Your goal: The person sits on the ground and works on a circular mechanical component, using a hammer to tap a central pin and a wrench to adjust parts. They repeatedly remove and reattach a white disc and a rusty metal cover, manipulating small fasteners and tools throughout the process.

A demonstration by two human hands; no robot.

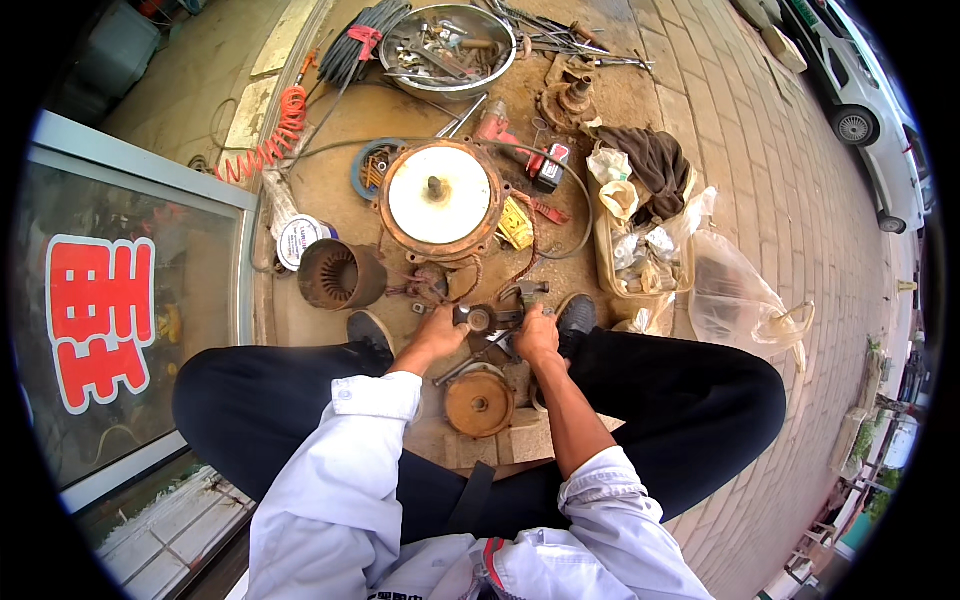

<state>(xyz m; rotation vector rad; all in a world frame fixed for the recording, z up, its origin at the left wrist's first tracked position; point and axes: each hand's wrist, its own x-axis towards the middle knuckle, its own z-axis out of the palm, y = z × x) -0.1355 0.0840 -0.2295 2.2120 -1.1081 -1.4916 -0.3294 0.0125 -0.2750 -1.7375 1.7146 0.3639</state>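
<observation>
Between my feet sits a dark round metal part [481, 320] with a hole or boss at its centre. My left hand [436, 336] is closed at the part's left side, around a short dark piece whose kind I cannot make out. On the other side, my right hand [537, 334] is closed around a hammer [530, 288]; its head shows just beyond my fingers, and the grip is mostly hidden. Closer to me lies a rusty round disc [479, 403] with a central hole.
Ahead stands a large rusty flanged housing [437, 197] with a pale top and a shaft stub. Left of it is a slotted rusty cylinder [342, 275]. Beyond are a red power tool [510, 140] and a metal basin [448, 52] of parts. A crate [646, 280] stands right.
</observation>
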